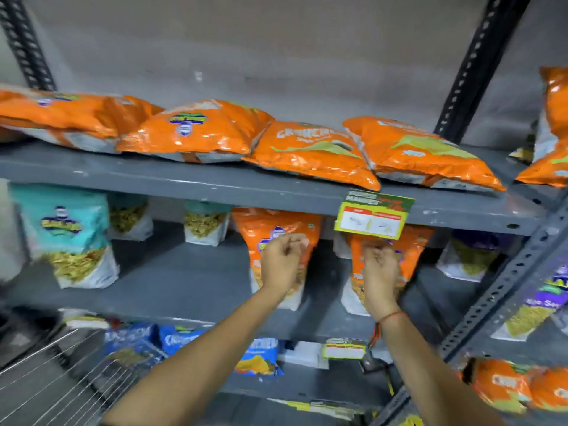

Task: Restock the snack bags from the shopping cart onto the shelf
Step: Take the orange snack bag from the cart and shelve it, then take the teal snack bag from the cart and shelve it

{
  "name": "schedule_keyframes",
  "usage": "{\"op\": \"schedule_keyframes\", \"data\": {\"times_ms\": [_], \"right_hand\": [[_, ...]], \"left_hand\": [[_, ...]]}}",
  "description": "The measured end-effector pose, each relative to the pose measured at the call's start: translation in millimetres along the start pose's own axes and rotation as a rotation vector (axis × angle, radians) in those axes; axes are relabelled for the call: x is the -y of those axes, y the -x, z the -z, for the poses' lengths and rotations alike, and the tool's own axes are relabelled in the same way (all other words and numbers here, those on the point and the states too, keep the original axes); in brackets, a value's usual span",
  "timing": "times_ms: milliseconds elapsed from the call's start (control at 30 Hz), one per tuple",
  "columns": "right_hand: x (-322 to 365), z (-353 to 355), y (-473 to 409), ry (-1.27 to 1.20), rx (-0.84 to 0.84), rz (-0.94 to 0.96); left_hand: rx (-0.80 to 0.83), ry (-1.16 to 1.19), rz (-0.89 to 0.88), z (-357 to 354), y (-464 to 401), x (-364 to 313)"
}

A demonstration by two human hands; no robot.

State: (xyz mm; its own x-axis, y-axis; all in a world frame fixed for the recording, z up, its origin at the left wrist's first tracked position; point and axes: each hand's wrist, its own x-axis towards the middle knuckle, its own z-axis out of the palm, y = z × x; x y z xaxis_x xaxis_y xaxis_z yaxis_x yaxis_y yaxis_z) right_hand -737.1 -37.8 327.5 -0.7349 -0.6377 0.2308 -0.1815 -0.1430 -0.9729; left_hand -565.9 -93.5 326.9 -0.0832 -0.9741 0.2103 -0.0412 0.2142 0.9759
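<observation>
While upright, orange bag [408, 256] touches right fingers [378, 251].

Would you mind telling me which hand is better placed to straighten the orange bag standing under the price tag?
The right hand: it is already at the top of that orange bag, just below the price tag. The left hand is at the neighbouring bag.
</observation>
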Motion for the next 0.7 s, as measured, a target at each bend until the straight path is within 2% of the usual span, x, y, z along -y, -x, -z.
{"op": "schedule_keyframes", "data": {"times_ms": [200,433,533,600,700], "right_hand": [[48.3,-130.5,114.1,-0.100,0.437,0.064],[69.0,-266.0,290.3,-0.115,1.011,0.029],[52.4,-304.6,360.0,-0.054,1.251,0.026],[33.9,-327.4,399.4,0.050,1.422,0.053],[-9.9,-353.9,445.3,0.291,1.713,0.063]], "left_hand": [[-0.238,0.007,-0.022,173.8,26.1,-9.5],[-0.591,-0.222,0.061,409.6,112.8,9.4],[-0.724,-0.394,0.227,490.3,164.1,31.1],[-0.767,-0.540,0.423,535.1,200.3,52.7],[-0.635,-0.754,0.790,583.6,253.9,94.1]]}}
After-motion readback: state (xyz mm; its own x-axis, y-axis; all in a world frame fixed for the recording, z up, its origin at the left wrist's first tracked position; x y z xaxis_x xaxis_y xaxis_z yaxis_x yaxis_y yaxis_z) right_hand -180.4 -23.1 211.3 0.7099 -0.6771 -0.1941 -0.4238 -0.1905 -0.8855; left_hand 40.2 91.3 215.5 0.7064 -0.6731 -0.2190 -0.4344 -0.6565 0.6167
